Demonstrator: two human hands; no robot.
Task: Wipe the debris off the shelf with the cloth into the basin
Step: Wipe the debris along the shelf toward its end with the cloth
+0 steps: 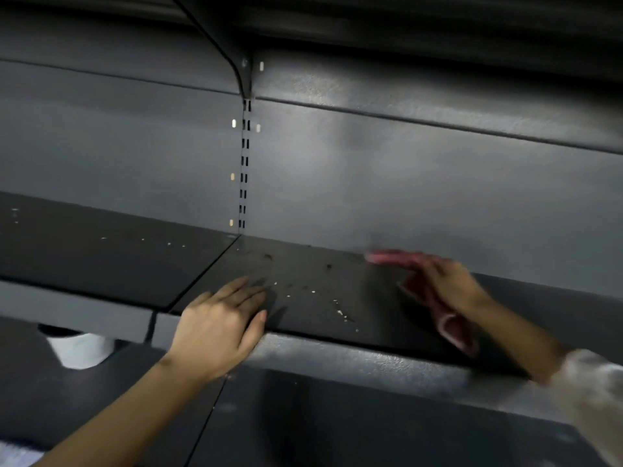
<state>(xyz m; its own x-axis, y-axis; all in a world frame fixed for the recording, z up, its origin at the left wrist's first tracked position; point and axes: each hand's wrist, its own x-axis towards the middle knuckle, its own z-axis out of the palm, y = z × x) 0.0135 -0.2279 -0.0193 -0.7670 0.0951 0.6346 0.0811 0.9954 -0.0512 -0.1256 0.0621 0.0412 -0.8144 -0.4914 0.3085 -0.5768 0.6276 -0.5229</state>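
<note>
A dark grey metal shelf (337,291) runs across the view. Pale and brown crumbs of debris (313,294) lie scattered on its middle part. My left hand (219,325) rests flat on the shelf's front edge, fingers straight, just left of the crumbs. My right hand (441,281) lies over a pink-red cloth (451,325) near the back wall, right of the debris; it is blurred. The cloth's end sticks out past my fingertips and another part hangs over the front edge. No basin is clearly in view.
A second shelf panel (101,257) to the left carries a few more crumbs. A slotted upright (244,163) divides the back wall. A white container (81,352) sits on the lower shelf (303,426) at the left. An upper shelf overhangs above.
</note>
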